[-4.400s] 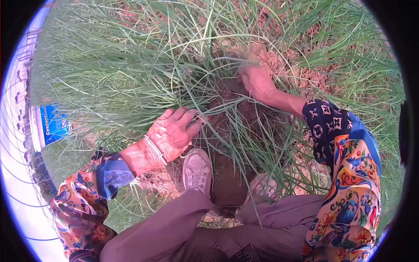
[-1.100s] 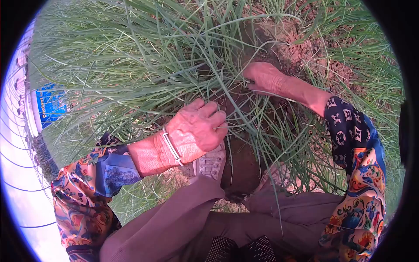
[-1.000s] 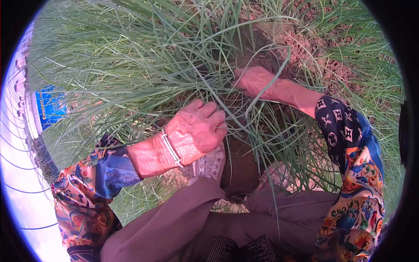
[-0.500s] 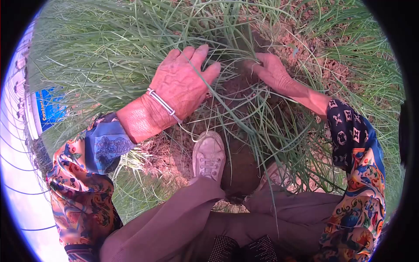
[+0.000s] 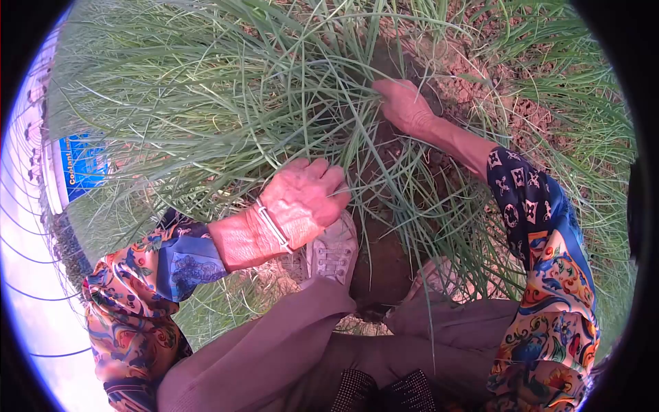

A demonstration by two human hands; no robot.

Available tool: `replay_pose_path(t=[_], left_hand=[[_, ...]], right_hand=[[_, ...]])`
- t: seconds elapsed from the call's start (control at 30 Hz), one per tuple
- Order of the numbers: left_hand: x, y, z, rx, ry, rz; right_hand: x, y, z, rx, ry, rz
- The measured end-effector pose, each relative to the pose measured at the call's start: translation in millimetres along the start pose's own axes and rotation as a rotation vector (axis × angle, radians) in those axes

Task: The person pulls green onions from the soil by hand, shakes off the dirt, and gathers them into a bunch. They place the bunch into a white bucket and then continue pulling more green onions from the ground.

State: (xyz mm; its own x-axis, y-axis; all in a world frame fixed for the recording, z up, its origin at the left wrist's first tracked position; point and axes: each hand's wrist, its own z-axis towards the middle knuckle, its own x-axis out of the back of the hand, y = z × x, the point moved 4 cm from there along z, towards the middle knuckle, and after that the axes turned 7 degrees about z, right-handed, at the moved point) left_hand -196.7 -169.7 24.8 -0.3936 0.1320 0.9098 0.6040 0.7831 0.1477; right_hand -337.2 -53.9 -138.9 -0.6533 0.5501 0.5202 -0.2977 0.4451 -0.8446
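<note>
Long thin green leaves (image 5: 226, 103), like those of young onions, grow thickly in front of me. My left hand (image 5: 309, 196), with a bracelet at the wrist, is closed with curled fingers at the near edge of these leaves, just above my left shoe (image 5: 333, 250). Its fingertips are hidden. Farther forward and to the right, my right hand (image 5: 406, 106) is closed at the base of the leaves, beside bare soil. Leaves and knuckles hide what its fingers hold. A loose heap of cut or pulled leaves (image 5: 446, 213) lies below it, between my arms.
Reddish dry soil (image 5: 467, 75) shows between the rows. A second shoe (image 5: 439, 278) is partly covered by leaves. At the left stand a blue printed container (image 5: 84, 165) and a pale sheet (image 5: 41, 275) crossed by dark curved lines. More leaves (image 5: 583, 103) grow on the right.
My left hand has moved down toward my shoe, and its fingers have curled in. My right hand has shifted slightly left and closed more tightly.
</note>
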Motion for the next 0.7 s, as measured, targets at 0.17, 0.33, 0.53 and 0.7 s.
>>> replay_pose_path(t=[0.17, 0.33, 0.53, 0.7], left_hand=[[-1.9, 5.2, -0.6, -0.03, 0.09, -0.068], [0.1, 18.0, 4.5, -0.074, 0.036, -0.054], [14.2, 17.9, 0.1, -0.058, 0.039, -0.055], [3.4, 23.5, -11.2, -0.114, -0.03, -0.076]], right_hand=[[16.9, -17.5, 8.7, 0.032, -0.066, 0.182], [-9.3, -17.7, 13.7, -0.074, -0.265, 0.125], [4.9, -25.2, 4.8, -0.173, -0.493, -0.09], [-4.9, -28.1, 8.0, -0.072, -0.5, -0.221]])
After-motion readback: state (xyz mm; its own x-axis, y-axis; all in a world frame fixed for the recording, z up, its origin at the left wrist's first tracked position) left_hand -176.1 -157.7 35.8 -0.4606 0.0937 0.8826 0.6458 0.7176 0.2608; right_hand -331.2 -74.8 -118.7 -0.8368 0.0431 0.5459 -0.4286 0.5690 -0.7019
